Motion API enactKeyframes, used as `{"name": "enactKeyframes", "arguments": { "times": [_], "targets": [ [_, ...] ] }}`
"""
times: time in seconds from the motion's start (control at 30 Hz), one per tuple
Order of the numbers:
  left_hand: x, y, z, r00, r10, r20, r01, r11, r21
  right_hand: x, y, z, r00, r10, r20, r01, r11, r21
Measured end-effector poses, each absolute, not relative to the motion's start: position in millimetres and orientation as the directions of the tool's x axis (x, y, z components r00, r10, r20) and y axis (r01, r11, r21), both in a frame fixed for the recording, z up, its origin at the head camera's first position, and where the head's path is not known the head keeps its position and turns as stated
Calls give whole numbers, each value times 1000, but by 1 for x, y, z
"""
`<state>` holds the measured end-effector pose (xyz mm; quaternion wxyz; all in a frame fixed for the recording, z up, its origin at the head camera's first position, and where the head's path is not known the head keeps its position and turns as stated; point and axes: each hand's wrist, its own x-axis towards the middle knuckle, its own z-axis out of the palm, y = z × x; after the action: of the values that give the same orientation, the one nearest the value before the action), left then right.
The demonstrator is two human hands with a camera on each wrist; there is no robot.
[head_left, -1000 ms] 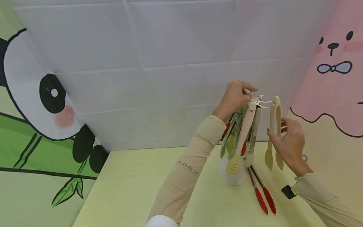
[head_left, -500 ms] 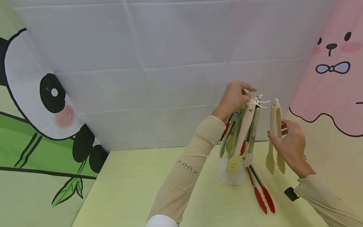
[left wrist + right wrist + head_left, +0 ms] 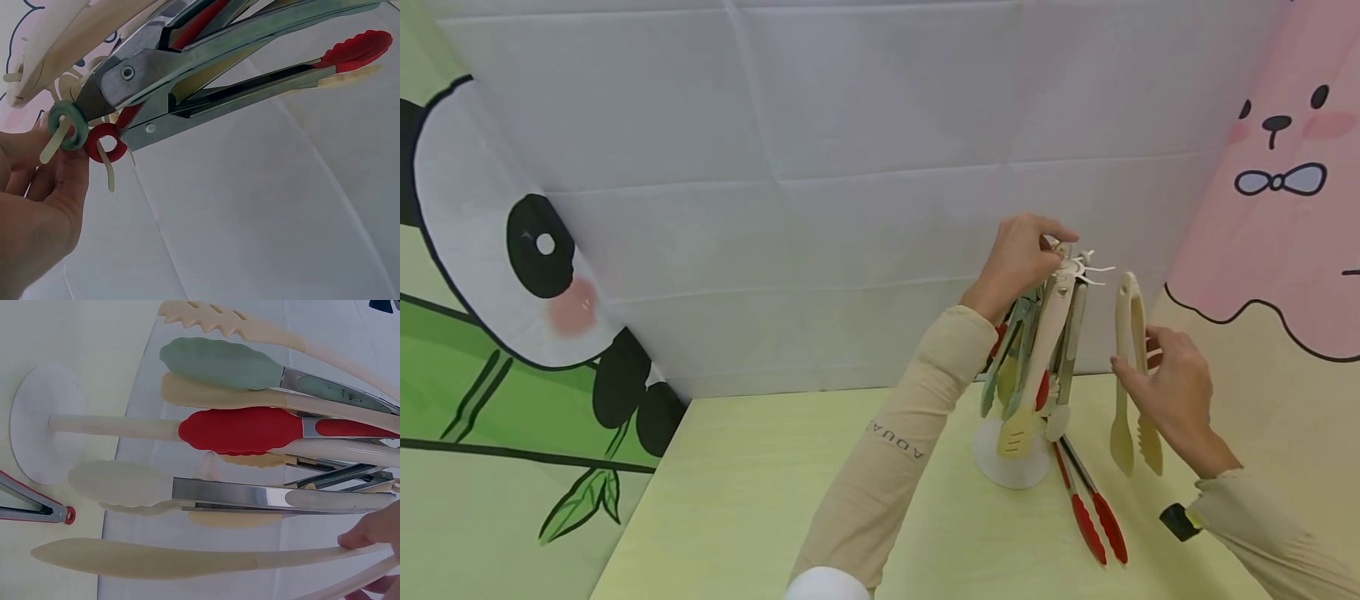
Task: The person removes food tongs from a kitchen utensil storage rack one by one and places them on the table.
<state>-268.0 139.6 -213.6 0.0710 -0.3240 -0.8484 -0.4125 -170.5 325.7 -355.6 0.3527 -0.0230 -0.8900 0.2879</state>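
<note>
My left hand grips the top of a white utensil stand, fingers curled over it beside its hooks. Several tongs hang around the post, among them green-tipped tongs, red-tipped tongs and white-tipped tongs. In the left wrist view a green ring and a red ring loop over the hooks. To the right of the stand, my right hand pinches cream tongs by their arms. They hang upright, tips down and slightly spread, apart from the rack.
Another pair of red-tipped tongs lies on the pale yellow table, in front of the stand's round base. A white cloth wall rises behind the table. Beside my right sleeve shows a small black object.
The right hand and the cream tongs have moved down and a little to the right, farther from the hooks. My left hand and the stand have stayed nearly still.
</note>
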Motion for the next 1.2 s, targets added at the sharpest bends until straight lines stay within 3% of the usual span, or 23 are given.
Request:
{"name": "enactKeyframes", "arguments": {
  "times": [1.2],
  "targets": [
    [-268, 141, -215, -792, 471, 389, 596, 456, 660, -161, 336, -374, -778, 200, 595, -165, 850, -500]
  ]
}}
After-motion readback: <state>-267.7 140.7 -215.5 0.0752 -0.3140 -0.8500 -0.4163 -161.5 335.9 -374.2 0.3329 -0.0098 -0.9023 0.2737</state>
